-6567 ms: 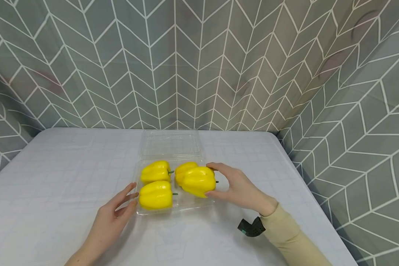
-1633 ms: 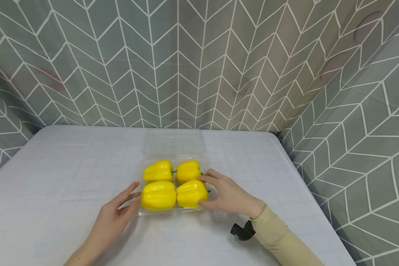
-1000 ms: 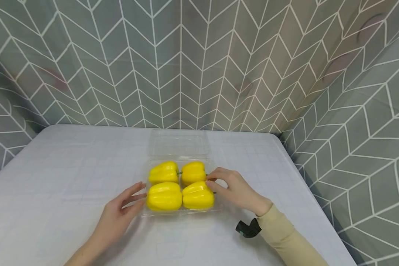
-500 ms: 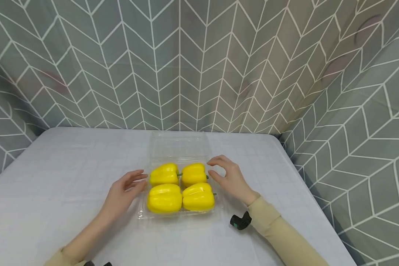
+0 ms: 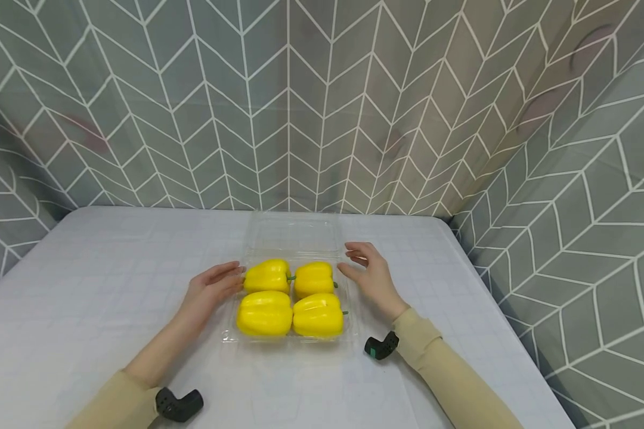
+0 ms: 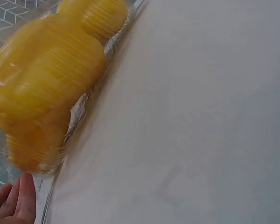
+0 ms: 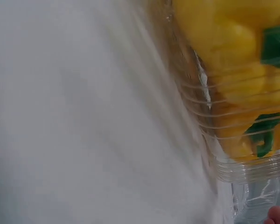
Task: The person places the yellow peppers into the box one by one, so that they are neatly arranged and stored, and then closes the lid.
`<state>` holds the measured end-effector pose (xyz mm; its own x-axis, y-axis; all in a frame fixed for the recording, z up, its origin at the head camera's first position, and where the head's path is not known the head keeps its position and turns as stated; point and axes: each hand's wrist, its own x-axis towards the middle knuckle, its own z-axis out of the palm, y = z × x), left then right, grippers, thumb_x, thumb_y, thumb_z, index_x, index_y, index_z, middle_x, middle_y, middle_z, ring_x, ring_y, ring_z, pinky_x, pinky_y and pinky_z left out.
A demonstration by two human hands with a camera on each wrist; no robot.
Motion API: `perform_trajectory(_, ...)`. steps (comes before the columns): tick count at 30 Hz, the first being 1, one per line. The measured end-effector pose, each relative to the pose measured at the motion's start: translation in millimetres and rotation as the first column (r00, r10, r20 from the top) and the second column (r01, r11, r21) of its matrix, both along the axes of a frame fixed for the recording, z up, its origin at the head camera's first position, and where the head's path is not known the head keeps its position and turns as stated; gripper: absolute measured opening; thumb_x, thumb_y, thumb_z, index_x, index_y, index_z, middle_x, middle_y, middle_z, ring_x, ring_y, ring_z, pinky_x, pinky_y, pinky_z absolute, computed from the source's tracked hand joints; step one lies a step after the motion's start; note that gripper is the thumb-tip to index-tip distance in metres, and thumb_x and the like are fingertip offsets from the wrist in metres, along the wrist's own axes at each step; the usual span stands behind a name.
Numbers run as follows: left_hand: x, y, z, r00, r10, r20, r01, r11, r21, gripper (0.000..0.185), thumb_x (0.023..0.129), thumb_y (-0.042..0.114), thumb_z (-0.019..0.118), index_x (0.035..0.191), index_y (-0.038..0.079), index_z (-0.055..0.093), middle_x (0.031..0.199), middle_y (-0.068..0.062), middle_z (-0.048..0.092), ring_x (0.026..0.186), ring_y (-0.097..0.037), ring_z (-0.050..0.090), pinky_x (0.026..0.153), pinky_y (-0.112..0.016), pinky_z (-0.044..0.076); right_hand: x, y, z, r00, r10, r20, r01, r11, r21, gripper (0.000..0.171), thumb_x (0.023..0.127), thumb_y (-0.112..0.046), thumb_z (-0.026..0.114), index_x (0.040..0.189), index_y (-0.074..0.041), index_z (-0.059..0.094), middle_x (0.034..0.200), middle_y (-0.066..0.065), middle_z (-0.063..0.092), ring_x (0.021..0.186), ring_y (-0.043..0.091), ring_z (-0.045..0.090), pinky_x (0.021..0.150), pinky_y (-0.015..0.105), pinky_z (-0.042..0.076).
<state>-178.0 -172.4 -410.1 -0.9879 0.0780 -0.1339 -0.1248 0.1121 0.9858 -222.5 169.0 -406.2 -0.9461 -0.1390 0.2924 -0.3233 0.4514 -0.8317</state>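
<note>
Several yellow bell peppers (image 5: 291, 297) lie in two rows inside a clear plastic clamshell box (image 5: 354, 325) on the table. Its clear lid (image 5: 292, 233) lies open flat behind them. My left hand (image 5: 213, 286) is at the box's left rim beside the rear left pepper (image 5: 267, 276), fingers straight. My right hand (image 5: 366, 270) hovers at the box's rear right corner, fingers relaxed, holding nothing. The left wrist view shows the peppers (image 6: 46, 84) through the box wall, blurred, with fingertips (image 6: 18, 203) at the lower left. The right wrist view shows peppers (image 7: 233, 60) with green stems, blurred.
A white checked cloth covers the table (image 5: 86, 286). Grey chevron-patterned curtains (image 5: 300, 101) hang behind and to the right. The table's right edge (image 5: 494, 304) drops off close to my right arm. Black wrist mounts (image 5: 381, 347) show at both sleeves.
My right hand let go of the front right pepper and drew back toward the box's rear right corner. My left hand slid forward along the left rim to the rear left pepper.
</note>
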Motion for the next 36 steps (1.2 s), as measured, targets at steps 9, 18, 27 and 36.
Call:
perform_trajectory(9,-15.8,8.4,-5.1,0.998,0.057,0.009,-0.056,0.997,-0.044,0.062,0.101,0.043,0.058,0.148,0.004,0.045,0.143,-0.017,0.057,0.107,-0.001,0.064,0.096,-0.017,0.053,-9.9,5.8,-6.0,0.98,0.021,0.196,0.021,0.978,-0.209,0.055,0.092,-0.015,0.074,0.14,0.001,0.051,0.139,0.019,0.056,0.125,0.031,0.057,0.107,0.04,0.051)
perform_trajectory(18,-30.4,14.9,-11.2,0.993,0.102,0.056,-0.116,0.919,0.377,0.059,0.102,0.014,0.057,0.154,0.001,0.032,0.151,-0.014,0.045,0.114,-0.003,0.061,0.105,-0.016,0.047,-14.6,1.8,-17.1,0.939,0.075,0.334,0.086,0.892,-0.444,0.051,0.096,-0.015,0.068,0.142,0.0,0.05,0.139,0.014,0.057,0.124,0.022,0.058,0.104,0.026,0.051)
perform_trajectory(27,-32.4,16.3,-16.8,0.996,0.085,0.029,-0.089,0.89,0.447,0.062,0.103,0.012,0.057,0.156,0.003,0.026,0.159,-0.015,0.036,0.119,-0.004,0.06,0.108,-0.02,0.044,-10.9,0.1,-18.5,0.94,0.144,0.311,0.066,0.814,-0.576,0.048,0.1,-0.006,0.059,0.145,0.0,0.044,0.145,0.017,0.051,0.124,0.021,0.059,0.105,0.025,0.05)
perform_trajectory(36,-33.0,16.7,-21.9,0.996,0.09,-0.012,-0.074,0.887,0.457,0.067,0.1,0.014,0.061,0.157,0.005,0.026,0.159,-0.014,0.036,0.115,-0.002,0.062,0.103,-0.017,0.047,-9.7,-0.5,-20.8,0.949,0.184,0.256,0.026,0.764,-0.644,0.05,0.099,0.001,0.057,0.146,0.002,0.042,0.147,0.019,0.049,0.13,0.024,0.055,0.106,0.024,0.05)
